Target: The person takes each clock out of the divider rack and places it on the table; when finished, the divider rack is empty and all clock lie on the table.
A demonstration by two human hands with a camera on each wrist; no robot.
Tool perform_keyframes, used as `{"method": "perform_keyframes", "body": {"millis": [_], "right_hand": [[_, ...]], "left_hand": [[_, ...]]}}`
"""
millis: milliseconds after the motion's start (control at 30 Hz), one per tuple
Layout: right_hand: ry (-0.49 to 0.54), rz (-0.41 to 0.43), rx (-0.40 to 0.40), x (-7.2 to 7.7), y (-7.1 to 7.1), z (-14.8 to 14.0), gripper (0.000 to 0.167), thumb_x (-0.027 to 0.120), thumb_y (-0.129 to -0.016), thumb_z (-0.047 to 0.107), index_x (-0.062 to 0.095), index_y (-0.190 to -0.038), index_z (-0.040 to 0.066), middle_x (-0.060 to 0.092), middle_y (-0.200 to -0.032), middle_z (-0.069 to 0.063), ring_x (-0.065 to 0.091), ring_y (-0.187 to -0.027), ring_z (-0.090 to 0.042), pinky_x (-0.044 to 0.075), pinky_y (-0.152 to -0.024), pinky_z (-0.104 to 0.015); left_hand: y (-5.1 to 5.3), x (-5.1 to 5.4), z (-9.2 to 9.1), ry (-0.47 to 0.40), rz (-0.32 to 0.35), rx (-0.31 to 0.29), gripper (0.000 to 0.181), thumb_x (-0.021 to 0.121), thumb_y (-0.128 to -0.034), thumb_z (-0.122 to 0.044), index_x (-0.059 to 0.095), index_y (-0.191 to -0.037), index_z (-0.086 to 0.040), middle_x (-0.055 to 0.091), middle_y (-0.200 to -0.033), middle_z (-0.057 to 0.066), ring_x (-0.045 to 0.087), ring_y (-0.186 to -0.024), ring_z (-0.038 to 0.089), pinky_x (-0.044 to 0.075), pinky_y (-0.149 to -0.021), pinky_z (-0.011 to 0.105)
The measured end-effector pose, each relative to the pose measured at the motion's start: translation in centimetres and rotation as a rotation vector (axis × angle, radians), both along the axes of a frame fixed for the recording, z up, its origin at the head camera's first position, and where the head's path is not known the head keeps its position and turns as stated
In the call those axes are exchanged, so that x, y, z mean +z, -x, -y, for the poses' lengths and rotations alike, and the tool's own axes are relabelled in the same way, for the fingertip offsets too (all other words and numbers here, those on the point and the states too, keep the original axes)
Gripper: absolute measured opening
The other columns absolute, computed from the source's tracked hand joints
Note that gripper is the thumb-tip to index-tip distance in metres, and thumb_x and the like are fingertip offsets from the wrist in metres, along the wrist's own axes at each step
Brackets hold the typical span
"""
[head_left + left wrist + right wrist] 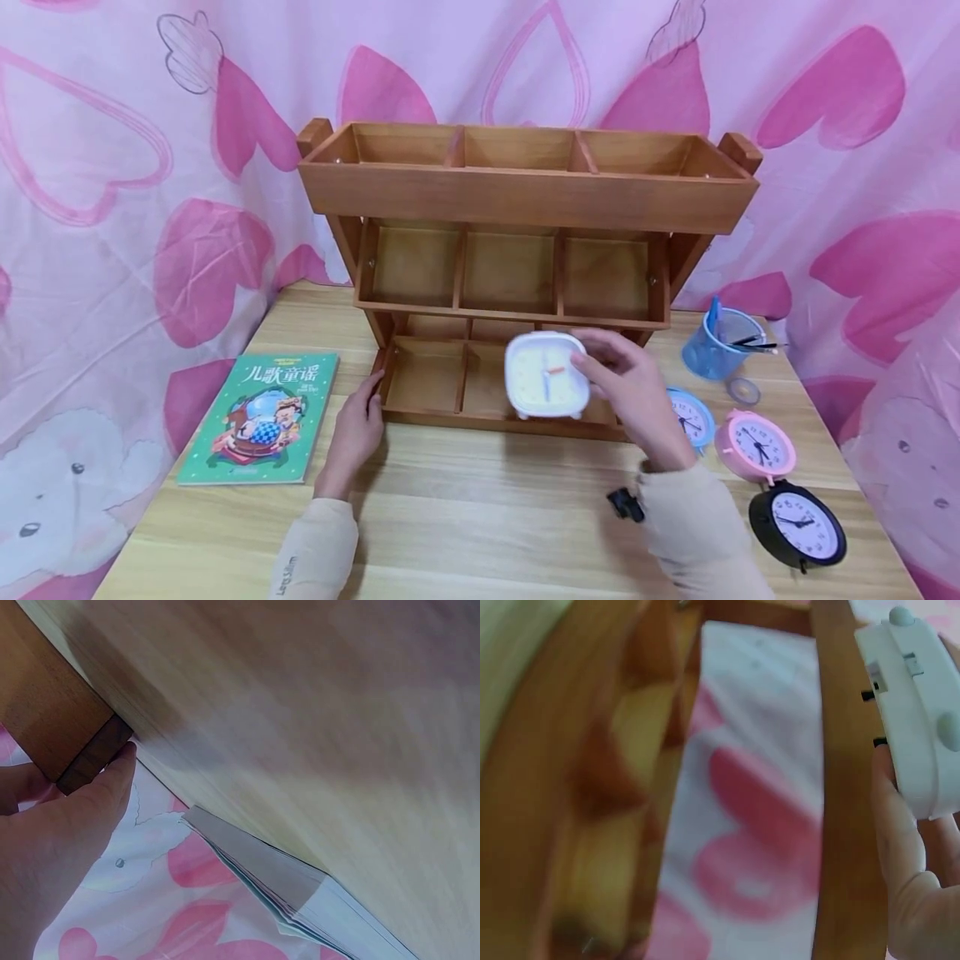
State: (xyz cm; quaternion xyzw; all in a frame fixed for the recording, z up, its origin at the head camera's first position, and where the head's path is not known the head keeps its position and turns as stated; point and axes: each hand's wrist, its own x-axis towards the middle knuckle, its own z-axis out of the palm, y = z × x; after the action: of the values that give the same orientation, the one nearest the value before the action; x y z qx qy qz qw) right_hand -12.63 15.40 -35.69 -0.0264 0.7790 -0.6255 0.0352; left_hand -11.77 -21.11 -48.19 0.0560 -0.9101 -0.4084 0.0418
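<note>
My right hand [628, 387] holds a white square alarm clock [536, 385] by its side, its face toward me, in front of the lowest tier of a brown wooden shelf [525, 192]. Small feet and black knobs show on the white clock's body [922, 720] in the right wrist view, with my thumb and fingers about it. At the shelf's lower left end, my left hand [360, 425] grips the edge of the wood. The left wrist view shows the thumb and fingers [112, 776] on either side of that wooden end [94, 754].
A green picture book [258, 421] lies at the left. On the right are a blue clock [692, 419], a pink clock [756, 446], a black clock [798, 525], a roll of tape [743, 392] and a blue pen cup [716, 350]. A small black object [626, 505] is near the right sleeve.
</note>
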Motion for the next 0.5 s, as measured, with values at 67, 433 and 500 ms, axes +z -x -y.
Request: {"method": "perform_keyframes", "body": {"millis": [67,433,500], "right_hand": [[-0.06,0.032,-0.038,-0.7,-1.2,-2.2,0.051,0.068,-0.092,0.042,0.06,-0.136,0.017,0.059,-0.128,-0.007,0.06,-0.104,-0.018,0.059,-0.079,-0.029],[-0.094,0.127,-0.238,-5.1,-9.1,-15.0,0.031,0.067,-0.095,0.016,0.069,-0.126,0.018,0.069,-0.097,0.021,0.065,-0.082,0.002,0.059,-0.064,-0.025],[-0.201,0.247,-0.275,-5.8,-10.4,-17.1,0.036,0.067,-0.096,0.028,0.065,-0.131,0.021,0.068,-0.102,0.018,0.061,-0.08,0.005,0.06,-0.066,-0.026]], "left_hand": [[0.1,-0.1,0.0,0.003,-0.004,-0.002,0.044,0.04,-0.1042,-0.006,0.042,-0.148,-0.007,0.051,-0.139,0.031,0.049,-0.128,0.045,0.041,-0.105,0.06],[0.1,0.1,0.0,-0.01,0.043,-0.007,0.044,0.038,-0.1051,-0.008,0.041,-0.149,-0.008,0.046,-0.146,0.027,0.044,-0.134,0.043,0.036,-0.11,0.058],[0.2,0.1,0.0,-0.012,0.047,-0.007,0.044,0.039,-0.1051,-0.008,0.041,-0.149,-0.008,0.046,-0.146,0.026,0.043,-0.135,0.043,0.036,-0.111,0.057]]}}
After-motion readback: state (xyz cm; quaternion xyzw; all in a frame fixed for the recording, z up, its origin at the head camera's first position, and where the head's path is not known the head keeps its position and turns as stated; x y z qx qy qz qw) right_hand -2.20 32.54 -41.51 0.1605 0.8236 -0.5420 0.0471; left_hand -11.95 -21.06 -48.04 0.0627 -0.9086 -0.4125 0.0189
